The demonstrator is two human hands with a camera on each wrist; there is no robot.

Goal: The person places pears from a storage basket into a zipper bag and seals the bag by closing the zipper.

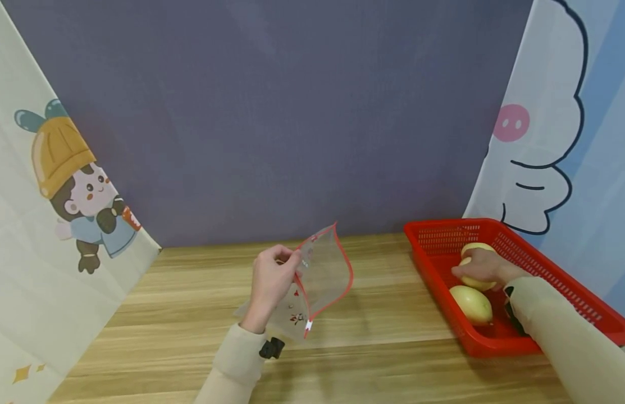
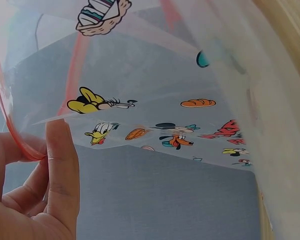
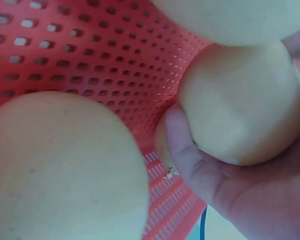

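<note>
L hand: we see our left hand (image 1: 270, 283) pinching the top rim of the clear zip bag (image 1: 319, 280), thumb (image 2: 62, 170) pressed against the red zip strip, other fingers curled behind it.
Bag: held up off the wooden table (image 1: 191, 336), well left of the red basket (image 1: 555, 275); mouth gapes open twd the basket. Long axis runs roughly upright w/ a lean, top corner up and away from us, bottom end down near our wrist. Cartoon prints show through the film in the left wrist view.
R hand: our right hand (image 1: 481, 268) is inside the basket, fingers wrapped round a pale yellow fruit (image 3: 245, 100); thumb (image 3: 190, 150) lies across its side.
Other fruit: a 2nd yellow fruit (image 1: 471, 304) lies in the basket just nearer us than the held one; a 3rd (image 3: 230, 17) shows at the top edge of the right wrist view, touching the held one.
Basket: sits on the table's right side, long axis running away from us twd the back wall.
</note>
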